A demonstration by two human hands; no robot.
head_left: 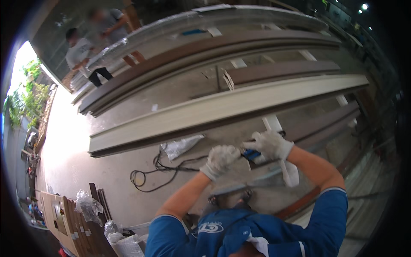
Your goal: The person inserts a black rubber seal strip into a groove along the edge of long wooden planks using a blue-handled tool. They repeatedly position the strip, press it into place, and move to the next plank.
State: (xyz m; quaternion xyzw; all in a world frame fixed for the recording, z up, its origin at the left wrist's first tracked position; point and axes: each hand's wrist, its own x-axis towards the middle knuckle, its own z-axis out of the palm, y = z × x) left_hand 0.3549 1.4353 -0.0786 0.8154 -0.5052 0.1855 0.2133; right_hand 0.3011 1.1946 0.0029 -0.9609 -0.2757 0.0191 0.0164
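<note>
My left hand (222, 160), in a pale work glove, is closed in front of my body. A black cord (182, 165) runs from the floor up to this hand and seems to pass into it. Close by on the right, my gloved right hand (272, 146) is closed around a blue and black tool (251, 155), whose kind the fingers hide. A white strip of cloth (290, 173) hangs below my right wrist. Beyond both hands lies a long cream profile (222, 105) with a dark brown edge.
Long brown profiles (184, 64) lie farther off, and another brown one (327, 126) is on the right. A clear plastic bag (182, 147) rests on the floor beside the looped cord. Cardboard-coloured panels (64, 218) stand at lower left. Two people (81, 53) are at the far left.
</note>
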